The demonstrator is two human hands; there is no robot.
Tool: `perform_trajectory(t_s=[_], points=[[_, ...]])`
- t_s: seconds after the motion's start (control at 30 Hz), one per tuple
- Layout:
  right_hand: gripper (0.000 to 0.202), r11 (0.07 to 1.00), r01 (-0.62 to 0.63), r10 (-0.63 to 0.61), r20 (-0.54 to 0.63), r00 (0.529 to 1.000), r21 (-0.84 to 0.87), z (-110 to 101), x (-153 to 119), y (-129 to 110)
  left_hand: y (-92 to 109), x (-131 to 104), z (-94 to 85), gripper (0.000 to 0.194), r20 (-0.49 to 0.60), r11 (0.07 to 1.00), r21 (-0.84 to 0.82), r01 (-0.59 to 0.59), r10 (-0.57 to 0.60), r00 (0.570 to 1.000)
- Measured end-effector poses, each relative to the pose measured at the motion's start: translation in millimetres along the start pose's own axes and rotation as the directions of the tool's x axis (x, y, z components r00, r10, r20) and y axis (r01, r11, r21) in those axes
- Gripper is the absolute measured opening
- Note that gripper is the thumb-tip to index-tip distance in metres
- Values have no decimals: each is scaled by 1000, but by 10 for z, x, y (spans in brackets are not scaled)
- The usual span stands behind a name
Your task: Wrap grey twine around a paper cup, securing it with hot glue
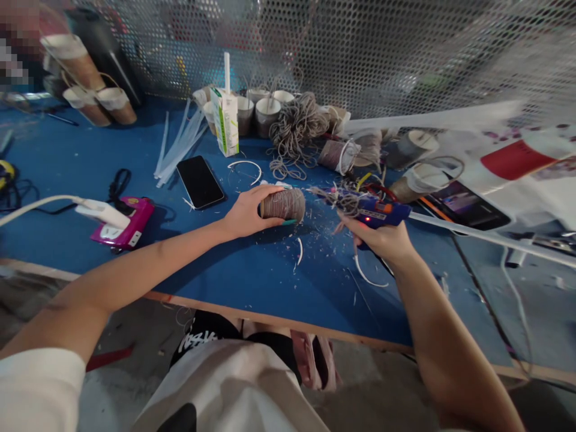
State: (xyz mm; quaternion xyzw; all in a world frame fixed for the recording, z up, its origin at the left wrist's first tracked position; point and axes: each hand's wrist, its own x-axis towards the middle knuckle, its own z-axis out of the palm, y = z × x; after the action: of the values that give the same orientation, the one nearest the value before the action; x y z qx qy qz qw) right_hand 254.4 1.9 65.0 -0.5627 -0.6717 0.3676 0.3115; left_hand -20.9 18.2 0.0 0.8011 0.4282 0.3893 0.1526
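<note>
My left hand [247,210] is closed around a cup wrapped in grey-brown cord [288,205], which lies on its side just over the blue table [252,264]. To its right, my right hand [384,241] grips a blue glue gun [389,214] with a small red light lit. A long whitish glue stick [477,233] sticks out of the gun's back end. Strands of grey cord [346,204] hang about its front, partly hiding the nozzle. The gun's front points toward the cup, with a gap between them.
Behind the cup are a drink carton [225,123], a tangled cord heap [299,123] and several cups [267,117]. On the left lie a black phone [200,182], glue sticks [182,144] and a purple power adapter [123,223]. Another phone [470,201] rests at right.
</note>
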Motion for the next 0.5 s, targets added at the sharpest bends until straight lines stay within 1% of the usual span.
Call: perform_trajectory(t_s=[0.07, 0.1, 0.17, 0.2, 0.23, 0.27, 0.3, 0.33, 0.4, 0.5], points=[[39, 985, 65, -71, -32, 997, -161, -69, 42, 27, 11, 7, 1, 66, -17, 1000, -12, 27, -27, 999], [40, 951, 109, -125, -37, 992, -291, -104, 67, 43, 16, 10, 2, 66, -28, 999, -19, 38, -39, 999], [43, 809, 173, -210, -1, 978, -562, -164, 116, 83, 17, 15, 7, 65, -51, 998, -31, 61, -62, 997], [45, 727, 177, -218, 22, 976, -664, -183, 140, 110, 13, 16, 10, 64, -58, 997, -36, 70, -72, 996], [47, 659, 169, -198, 48, 979, -733, -193, 162, 142, 7, 17, 14, 64, -64, 996, -37, 78, -81, 995], [51, 617, 151, -163, 63, 985, -772, -197, 184, 180, -1, 18, 17, 64, -69, 996, -39, 86, -89, 994], [55, 607, 145, -137, 77, 988, -782, -196, 205, 224, -9, 19, 20, 64, -73, 995, -43, 91, -94, 993], [59, 625, 157, -127, 98, 987, -765, -191, 226, 272, -16, 20, 22, 63, -81, 994, -52, 93, -97, 992], [61, 724, 242, -196, 144, 970, -645, -182, 264, 367, -26, 21, 26, 60, -106, 993, -72, 98, -105, 989], [67, 773, 276, -226, 158, 961, -571, -216, 289, 453, -34, 17, 34, 61, -118, 991, -88, 98, -108, 987]])
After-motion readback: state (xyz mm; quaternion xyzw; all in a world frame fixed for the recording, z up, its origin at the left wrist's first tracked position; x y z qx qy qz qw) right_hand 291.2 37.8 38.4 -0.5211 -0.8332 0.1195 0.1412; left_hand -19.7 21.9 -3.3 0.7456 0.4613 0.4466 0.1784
